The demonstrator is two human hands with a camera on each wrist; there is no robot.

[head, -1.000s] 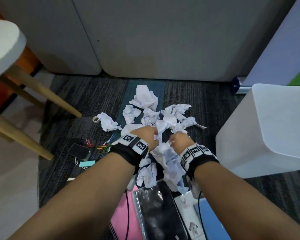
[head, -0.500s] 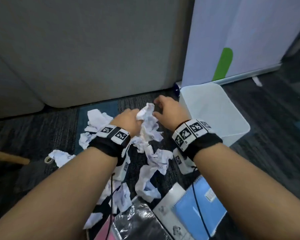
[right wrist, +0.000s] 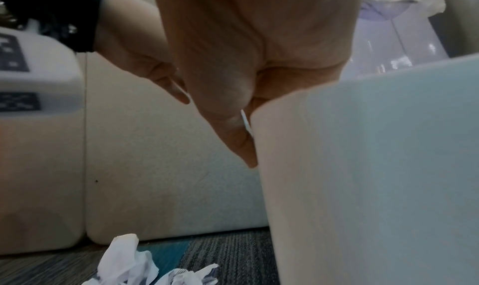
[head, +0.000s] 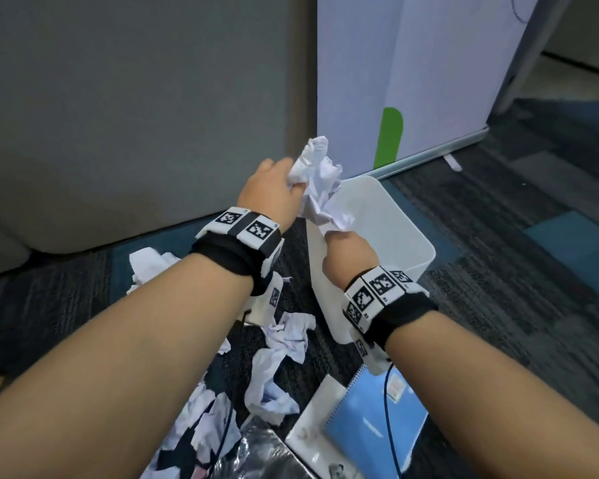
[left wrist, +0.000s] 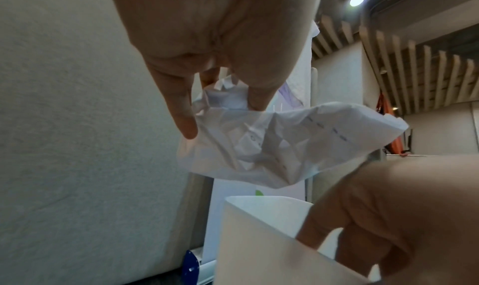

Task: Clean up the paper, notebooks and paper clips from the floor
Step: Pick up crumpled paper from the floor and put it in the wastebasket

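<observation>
My left hand (head: 280, 189) grips a wad of crumpled white paper (head: 320, 183) and holds it above the near corner of the white bin (head: 400, 236). In the left wrist view the fingers (left wrist: 185, 123) curl round the paper (left wrist: 285, 146) over the bin's rim (left wrist: 261, 201). My right hand (head: 347, 251) grips the bin's near rim. Seen from the right wrist, its thumb (right wrist: 239, 142) lies on the outside of the bin wall (right wrist: 362, 166) and its fingers are hidden inside. More crumpled paper (head: 284, 342) lies on the carpet under my arms.
A blue spiral notebook (head: 374, 423), a white booklet (head: 308, 440) and a shiny black notebook (head: 256, 458) lie on the dark carpet near me. A grey upholstered panel (head: 135, 115) stands behind the paper. Behind the bin stands a white banner (head: 412, 74).
Both hands rose from the paper pile and moved right. The left hand lifted a wad over the bin. The right hand let go of the paper and took the bin's rim.
</observation>
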